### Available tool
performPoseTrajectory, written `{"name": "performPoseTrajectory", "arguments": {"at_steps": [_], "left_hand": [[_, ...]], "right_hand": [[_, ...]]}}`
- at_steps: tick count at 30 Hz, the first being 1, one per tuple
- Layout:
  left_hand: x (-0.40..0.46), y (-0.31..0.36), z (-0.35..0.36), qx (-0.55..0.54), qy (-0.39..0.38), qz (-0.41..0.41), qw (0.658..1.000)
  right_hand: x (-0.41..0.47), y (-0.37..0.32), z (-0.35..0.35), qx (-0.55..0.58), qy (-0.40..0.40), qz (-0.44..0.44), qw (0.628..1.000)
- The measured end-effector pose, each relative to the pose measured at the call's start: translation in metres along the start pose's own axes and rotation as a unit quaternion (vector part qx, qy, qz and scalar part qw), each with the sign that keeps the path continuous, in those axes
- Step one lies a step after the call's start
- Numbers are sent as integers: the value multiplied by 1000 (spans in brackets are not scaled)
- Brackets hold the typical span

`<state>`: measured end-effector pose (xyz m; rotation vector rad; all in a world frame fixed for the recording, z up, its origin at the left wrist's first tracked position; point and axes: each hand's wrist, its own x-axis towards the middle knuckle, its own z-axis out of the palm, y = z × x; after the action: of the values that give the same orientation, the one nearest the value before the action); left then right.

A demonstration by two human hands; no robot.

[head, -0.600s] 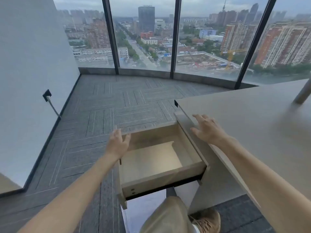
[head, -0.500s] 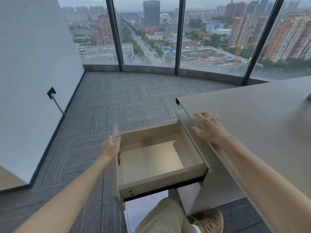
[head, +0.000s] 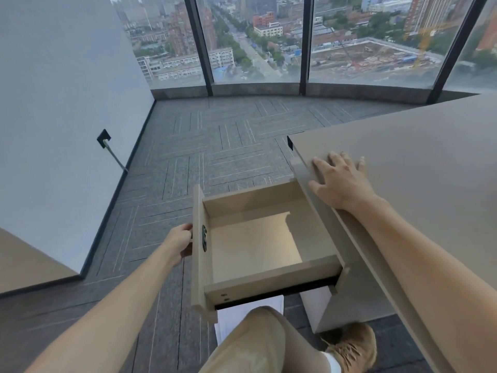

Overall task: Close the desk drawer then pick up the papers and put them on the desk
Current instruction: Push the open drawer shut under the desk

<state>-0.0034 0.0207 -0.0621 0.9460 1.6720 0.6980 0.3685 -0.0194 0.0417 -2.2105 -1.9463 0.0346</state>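
The light wooden drawer (head: 255, 243) stands pulled far out from the left side of the beige desk surface (head: 419, 168). The left hand (head: 178, 243) is at the drawer's front panel, fingers curled together against its outer face. The right hand (head: 340, 181) lies flat on the surface's near-left edge, fingers spread. White papers (head: 236, 317) lie on the grey carpeted floor (head: 215, 146) beneath the drawer, partly hidden by a knee (head: 258, 343).

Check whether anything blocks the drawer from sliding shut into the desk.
Nothing visible does. The drawer is empty, the left hand touches its front panel from outside, and the right hand rests flat on the desk, above the drawer's path. The cavity behind the drawer is hidden.
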Motion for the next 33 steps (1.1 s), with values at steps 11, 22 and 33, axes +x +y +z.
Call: {"name": "performPoseTrajectory", "arguments": {"at_steps": [11,22,33], "left_hand": [[-15,21,89,-22,-77,31,996],[-12,43,151,-55,-204,30,977],[-8,51,209,-60,-235,26,970]], "right_hand": [[-6,2,-3,9,-15,1,1000],[-5,1,-1,9,-11,-5,1000],[-3,1,-1,11,-2,-4,1000]]}}
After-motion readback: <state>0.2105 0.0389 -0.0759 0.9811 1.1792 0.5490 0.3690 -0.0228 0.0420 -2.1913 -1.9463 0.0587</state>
